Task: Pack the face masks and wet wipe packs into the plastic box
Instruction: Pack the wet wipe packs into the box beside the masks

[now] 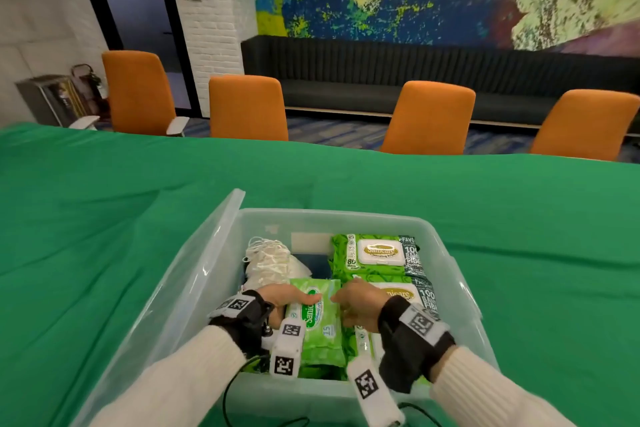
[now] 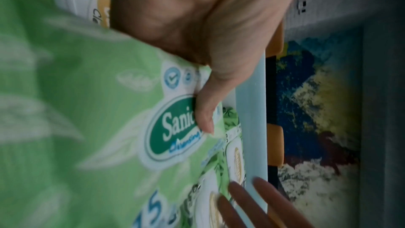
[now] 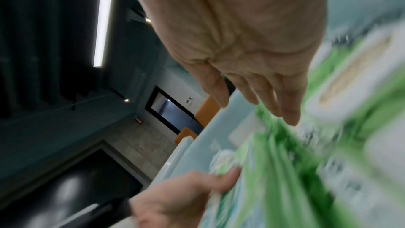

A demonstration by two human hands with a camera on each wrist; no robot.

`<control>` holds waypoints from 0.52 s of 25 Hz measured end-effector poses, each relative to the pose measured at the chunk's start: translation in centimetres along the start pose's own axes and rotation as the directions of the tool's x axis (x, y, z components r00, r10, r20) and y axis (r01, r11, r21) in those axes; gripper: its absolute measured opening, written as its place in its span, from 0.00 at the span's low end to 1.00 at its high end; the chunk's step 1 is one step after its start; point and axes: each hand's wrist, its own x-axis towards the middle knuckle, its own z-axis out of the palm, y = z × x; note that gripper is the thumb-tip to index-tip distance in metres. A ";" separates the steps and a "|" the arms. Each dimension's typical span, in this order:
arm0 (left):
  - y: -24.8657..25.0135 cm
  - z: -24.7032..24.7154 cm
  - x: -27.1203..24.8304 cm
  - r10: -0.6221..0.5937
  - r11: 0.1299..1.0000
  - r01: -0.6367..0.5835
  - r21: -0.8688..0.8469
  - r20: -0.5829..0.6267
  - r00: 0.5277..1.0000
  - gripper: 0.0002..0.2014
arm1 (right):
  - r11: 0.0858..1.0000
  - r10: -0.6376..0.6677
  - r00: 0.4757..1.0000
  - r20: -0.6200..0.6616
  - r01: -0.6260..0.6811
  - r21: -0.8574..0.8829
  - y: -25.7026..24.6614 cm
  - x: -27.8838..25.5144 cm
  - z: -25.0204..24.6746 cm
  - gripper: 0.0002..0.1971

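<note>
A clear plastic box [image 1: 346, 215] sits on the green table. Inside it my left hand [image 1: 294, 298] grips a small light-green wet wipe pack [image 1: 322, 326], thumb on its top face [image 2: 206, 110]. My right hand [image 1: 356, 302] is beside the pack's right edge with its fingers [image 3: 258, 93] straight and holding nothing. Two large green wipe packs [image 1: 374, 253] [image 1: 408, 295] with white flip lids lie along the box's right side. A bundle of white face masks [image 1: 270, 262] lies at the back left of the box.
The box's clear lid [image 1: 194, 274] leans along its left wall. Green cloth [image 1: 519, 236] covers the table all around. Several orange chairs [image 1: 247, 107] stand at the far edge, with a dark bench behind them.
</note>
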 end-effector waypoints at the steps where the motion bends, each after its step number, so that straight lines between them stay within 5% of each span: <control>1: 0.0 0.2 0.3 -0.018 1.000 0.018 -0.016 0.018 1.000 0.16 | 0.997 -0.044 0.997 -0.056 0.041 -0.064 0.0 -1.1 -1.4 0.17; 4: -0.3 0.2 1.4 -0.047 0.999 0.047 0.014 0.044 0.998 0.17 | 0.867 -0.222 0.963 -0.155 0.122 -0.483 0.6 -4.0 -5.3 0.25; 7: -0.3 0.6 1.9 -0.033 0.998 0.028 0.056 0.088 0.996 0.21 | 0.681 -0.108 0.994 0.014 0.084 -0.727 1.9 -4.9 -5.5 0.28; 11: 0.1 0.2 1.9 0.012 0.955 -0.002 0.297 -0.032 0.999 0.54 | 0.519 -0.088 0.992 0.088 0.121 -0.846 1.2 -5.0 -4.3 0.29; 13: 1.2 0.6 -0.4 0.016 0.831 0.030 0.555 -0.077 0.997 0.58 | 0.389 -0.099 0.991 0.088 0.120 -0.913 0.4 -4.6 -4.6 0.29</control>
